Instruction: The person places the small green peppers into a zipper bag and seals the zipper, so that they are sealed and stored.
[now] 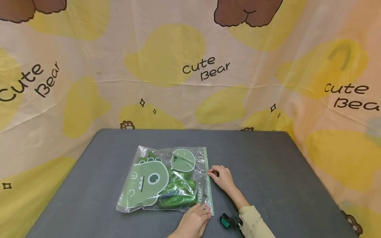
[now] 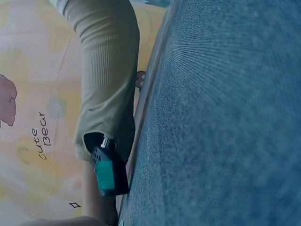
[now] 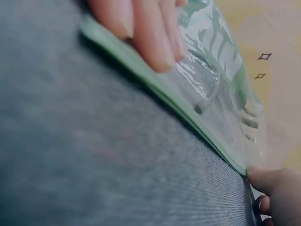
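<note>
A clear zip bag [image 1: 150, 203] printed with green cartoon monsters lies flat on the table, its pale green zip edge towards the right. Glossy green items [image 1: 180, 191] show through the plastic; their kind is unclear. My right hand [image 1: 223, 178] pinches the zip edge at about mid-length, thumb and forefinger together. At the near corner my left hand [image 1: 194, 220] rests on the bag, straight fingers [image 3: 155, 42] pressing beside the zip strip [image 3: 188, 117]. The right hand's thumb [image 3: 268, 179] shows farther along that strip. The left wrist view mostly shows the right forearm's sleeve [image 2: 106, 70].
A black wrist camera with a teal face [image 2: 106, 174] hangs beneath the right wrist, close above the grey table [image 1: 268, 178]. Behind and along the sides hangs a printed cloth [image 1: 166, 59] with yellow patches and lettering.
</note>
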Demonstrator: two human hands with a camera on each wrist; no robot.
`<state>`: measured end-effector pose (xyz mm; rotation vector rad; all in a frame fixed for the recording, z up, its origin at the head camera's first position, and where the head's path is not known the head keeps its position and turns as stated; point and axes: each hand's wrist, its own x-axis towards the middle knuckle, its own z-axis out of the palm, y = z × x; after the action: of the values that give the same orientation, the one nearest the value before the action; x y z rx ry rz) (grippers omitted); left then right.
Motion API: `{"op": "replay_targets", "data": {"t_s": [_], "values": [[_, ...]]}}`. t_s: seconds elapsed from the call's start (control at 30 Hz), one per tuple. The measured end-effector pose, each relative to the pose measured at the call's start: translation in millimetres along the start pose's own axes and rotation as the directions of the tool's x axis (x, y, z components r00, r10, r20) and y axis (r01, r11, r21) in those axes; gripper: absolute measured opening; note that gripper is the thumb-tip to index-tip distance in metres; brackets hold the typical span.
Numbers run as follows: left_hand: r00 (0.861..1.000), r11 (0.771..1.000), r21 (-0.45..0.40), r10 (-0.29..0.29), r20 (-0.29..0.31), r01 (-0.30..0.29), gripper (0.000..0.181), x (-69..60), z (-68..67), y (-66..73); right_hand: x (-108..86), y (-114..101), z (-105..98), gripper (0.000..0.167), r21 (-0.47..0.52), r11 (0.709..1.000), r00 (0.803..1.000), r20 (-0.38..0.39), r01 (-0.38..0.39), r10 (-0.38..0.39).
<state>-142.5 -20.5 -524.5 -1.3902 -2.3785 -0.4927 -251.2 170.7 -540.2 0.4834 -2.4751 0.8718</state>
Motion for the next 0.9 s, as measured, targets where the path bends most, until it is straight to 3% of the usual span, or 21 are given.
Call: {"op": "replay_targets", "data": {"t_s": [0.43,0.57,0.67,0.8,0.9], "values": [[1.000,1.000,-0.012,0.006,-0.021,-0.007,0.017,1.0,-0.4,-0.1,22.3,9.1,0.0,0.012,0.072,0.995,0.997,0.056,-0.062,0.058],[1.000,0.999,-0.051,0.002,0.020,-0.001,0.018,3.1,-3.2,0.9,24.2,12.8,-1.8,0.008,0.067,0.994,0.994,0.069,-0.088,0.083],[0.997,0.997,-0.069,-0.033,0.069,0.037,0.019,4.7,-6.6,3.6,27.4,14.6,-1.2,0.006,0.082,0.990,0.991,0.082,-0.112,0.105],[0.992,0.998,0.039,-0.044,0.121,0.039,0.019,6.6,-6.7,9.2,31.3,15.1,0.3,0.006,0.107,0.985,0.988,0.087,-0.136,0.127],[0.994,0.990,0.142,-0.021,0.107,0.005,0.020,5.9,-3.6,11.7,34.0,14.3,1.3,0.005,0.105,0.984,0.987,0.095,-0.142,0.132]]}}
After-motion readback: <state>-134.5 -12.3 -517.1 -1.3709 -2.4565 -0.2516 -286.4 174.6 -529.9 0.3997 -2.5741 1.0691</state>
